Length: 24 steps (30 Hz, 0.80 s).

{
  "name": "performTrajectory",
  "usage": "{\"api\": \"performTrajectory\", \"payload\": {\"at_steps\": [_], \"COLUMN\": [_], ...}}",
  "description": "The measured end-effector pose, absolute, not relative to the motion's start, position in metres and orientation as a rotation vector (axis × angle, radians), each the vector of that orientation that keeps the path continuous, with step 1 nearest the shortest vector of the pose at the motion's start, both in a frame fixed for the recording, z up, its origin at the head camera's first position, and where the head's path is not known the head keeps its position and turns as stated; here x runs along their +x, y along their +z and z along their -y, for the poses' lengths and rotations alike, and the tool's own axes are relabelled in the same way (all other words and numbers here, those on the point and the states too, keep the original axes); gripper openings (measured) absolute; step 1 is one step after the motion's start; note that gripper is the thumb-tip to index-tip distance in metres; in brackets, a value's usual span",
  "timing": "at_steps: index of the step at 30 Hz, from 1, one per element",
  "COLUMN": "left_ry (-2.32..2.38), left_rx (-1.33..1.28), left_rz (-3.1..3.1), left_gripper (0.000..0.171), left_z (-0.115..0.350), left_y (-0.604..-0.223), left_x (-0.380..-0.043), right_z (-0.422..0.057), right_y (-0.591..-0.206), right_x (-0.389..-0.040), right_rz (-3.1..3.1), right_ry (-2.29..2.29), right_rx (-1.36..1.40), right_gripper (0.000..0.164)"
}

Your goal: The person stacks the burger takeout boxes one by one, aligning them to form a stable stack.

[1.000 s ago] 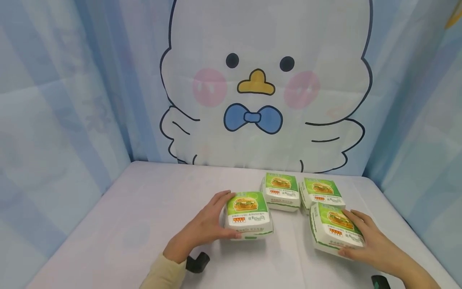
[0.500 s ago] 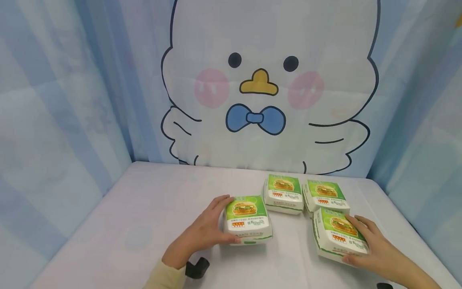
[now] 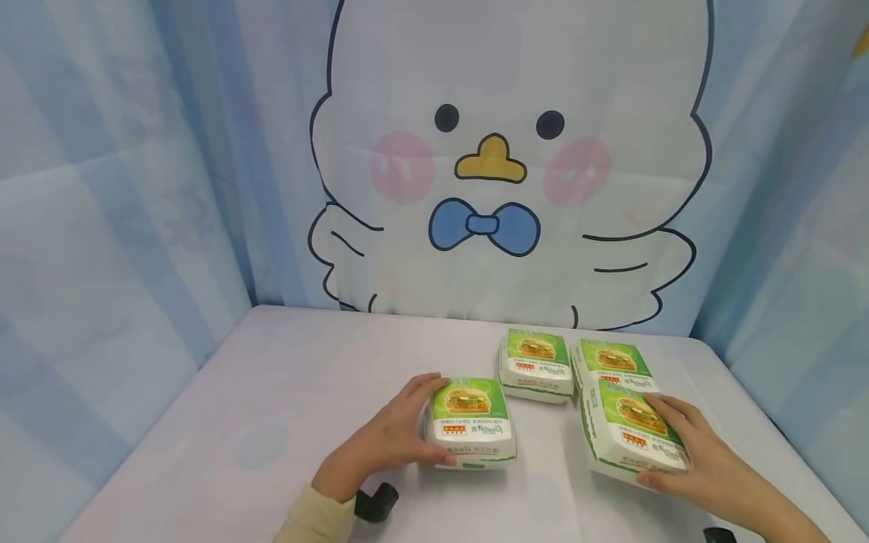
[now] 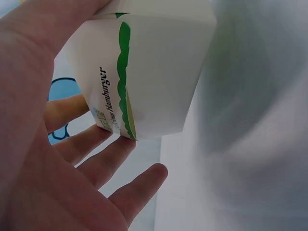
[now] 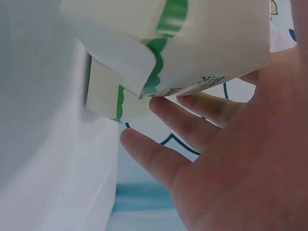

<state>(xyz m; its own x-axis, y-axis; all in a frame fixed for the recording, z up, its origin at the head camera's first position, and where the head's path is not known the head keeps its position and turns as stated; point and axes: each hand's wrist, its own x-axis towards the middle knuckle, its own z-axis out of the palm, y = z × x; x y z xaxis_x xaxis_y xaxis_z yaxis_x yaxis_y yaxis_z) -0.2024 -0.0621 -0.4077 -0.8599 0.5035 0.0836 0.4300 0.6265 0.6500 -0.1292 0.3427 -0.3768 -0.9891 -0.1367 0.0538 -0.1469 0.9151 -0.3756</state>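
1. Left of both grips, a pale blue curtain (image 3: 102, 226) borders the white tabletop (image 3: 271, 415).
2. Within the left hand (image 3: 390, 430), thumb and fingers grip a burger box (image 3: 471, 422).
3. Beyond and between the grips, a second box (image 3: 536, 367) sits before a bird-printed backdrop (image 3: 387, 264).
4. Within the right hand (image 3: 695, 456), gripped likewise: a third box (image 3: 626, 430), partly hiding a fourth box (image 3: 614, 360) behind.
5. Right of that grip, another blue curtain (image 3: 801, 264).

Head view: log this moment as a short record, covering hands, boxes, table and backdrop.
Left hand: grips left front burger box
Right hand: grips right front burger box
Unheld boxes: back left box and back right box, both behind the gripped pair
Box count: four, all green and white
Table: pale
Backdrop: cartoon figure in a blue bow tie
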Motion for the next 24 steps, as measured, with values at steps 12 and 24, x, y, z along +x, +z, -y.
{"api": "performTrajectory", "payload": {"at_steps": [12,24], "left_ry": [0.995,0.999], "left_rx": [0.885,0.886], "left_rz": [-2.71,-2.651], "left_gripper": [0.106,0.11], "left_z": [0.061,0.064], "left_y": [-0.404,-0.412], "left_x": [-0.204,-0.198], "right_z": [-0.328,-0.303], "right_y": [-0.361,-0.353], "right_x": [-0.132,-0.141], "right_rz": [2.953,2.898], "right_ry": [0.623,0.659], "right_rx": [0.291,0.343], "right_gripper": [0.096,0.093]}}
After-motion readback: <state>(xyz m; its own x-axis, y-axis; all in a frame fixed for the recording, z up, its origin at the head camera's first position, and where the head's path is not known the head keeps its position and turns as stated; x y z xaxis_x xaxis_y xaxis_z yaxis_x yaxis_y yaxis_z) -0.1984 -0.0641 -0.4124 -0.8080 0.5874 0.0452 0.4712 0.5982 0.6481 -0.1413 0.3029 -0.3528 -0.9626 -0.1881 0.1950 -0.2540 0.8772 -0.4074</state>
